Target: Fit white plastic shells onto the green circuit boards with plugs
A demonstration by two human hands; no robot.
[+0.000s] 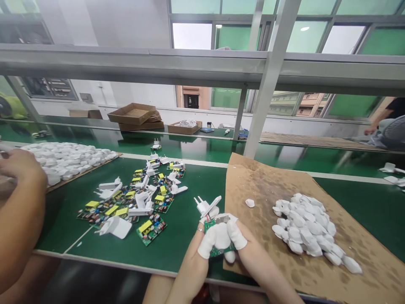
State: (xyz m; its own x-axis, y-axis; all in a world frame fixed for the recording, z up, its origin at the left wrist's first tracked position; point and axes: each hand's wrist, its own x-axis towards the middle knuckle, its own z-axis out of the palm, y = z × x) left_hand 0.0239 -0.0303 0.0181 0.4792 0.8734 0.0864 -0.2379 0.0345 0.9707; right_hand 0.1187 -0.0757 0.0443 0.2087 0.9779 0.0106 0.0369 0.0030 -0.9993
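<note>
At the near left edge of the cardboard sheet (268, 190), over the tabletop (196, 181) | circuit board (209, 226) is pinched by left hand (193, 261) and right hand (253, 257), both grips closed on it | long axis is run away from the body | white plug (207, 205) is carried at the far end, prongs pointed up-left | white caps (303, 228) are piled on the sheet

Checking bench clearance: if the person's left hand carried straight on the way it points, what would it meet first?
Probably the lone small white oval plastic cap on the brown cardboard sheet. The left hand, gripping a green circuit board, points up-right toward it; depth is unclear.
</note>
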